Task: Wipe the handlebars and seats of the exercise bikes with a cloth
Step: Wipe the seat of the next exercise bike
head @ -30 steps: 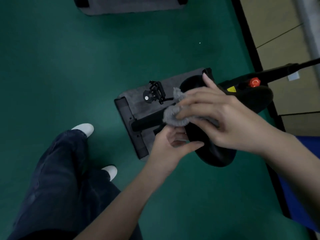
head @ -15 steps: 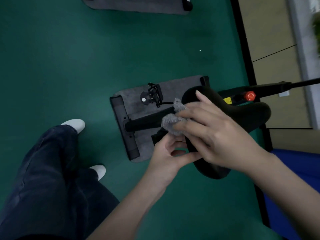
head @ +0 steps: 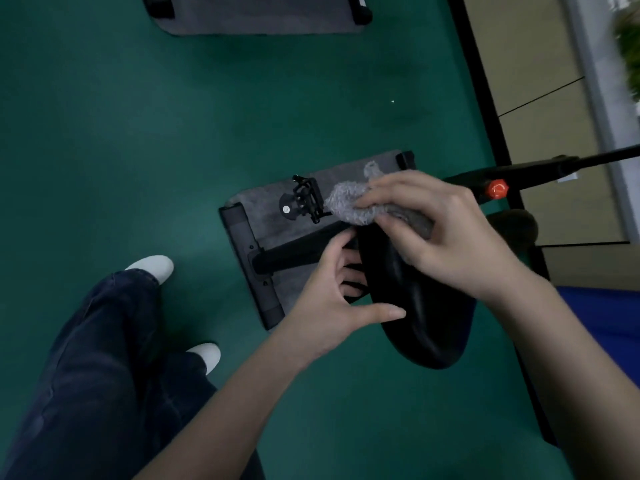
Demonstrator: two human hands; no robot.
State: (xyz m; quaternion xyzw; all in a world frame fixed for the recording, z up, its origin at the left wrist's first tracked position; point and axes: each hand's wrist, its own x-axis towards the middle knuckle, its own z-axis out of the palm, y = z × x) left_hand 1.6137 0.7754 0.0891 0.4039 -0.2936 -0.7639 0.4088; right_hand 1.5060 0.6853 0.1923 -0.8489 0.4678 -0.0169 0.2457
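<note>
Head view, only one. Right hand (head: 446, 233) sat right of centre, fingers (head: 398, 199) bent close together and curled over a grey fuzzy cloth (head: 349, 202). The cloth was bunched, gripped tight and pressed onto the upper narrow end of the black seat (head: 422, 323), with a fluffy wad sticking out left of the fingertips. How the right thumb lay, cannot tell.

Left hand (head: 332, 306) came in from lower centre. Its thumb was stretched out to the right and lay on the seat's left edge. The other fingers (head: 346, 268) were spread moderately and curled in under that same edge, so the hand gripped the seat from the side. It did not touch the cloth.

The seat ran from centre toward lower right, wide end lowest. A red knob (head: 496, 189) sat just right of the right hand on a black bar (head: 554, 166) that ran off to the right edge.

Below the hands, centre frame: a grey mat (head: 277, 220) on the green floor (head: 173, 133), with a black base bar (head: 247, 261) along its left edge and a black pedal (head: 304, 199) just left of the cloth.

Lower left: a leg in dark jeans (head: 86, 375) and two white shoes (head: 156, 266). A second grey mat (head: 259, 15) was at the top edge, and something blue (head: 606, 317) at the right edge.
</note>
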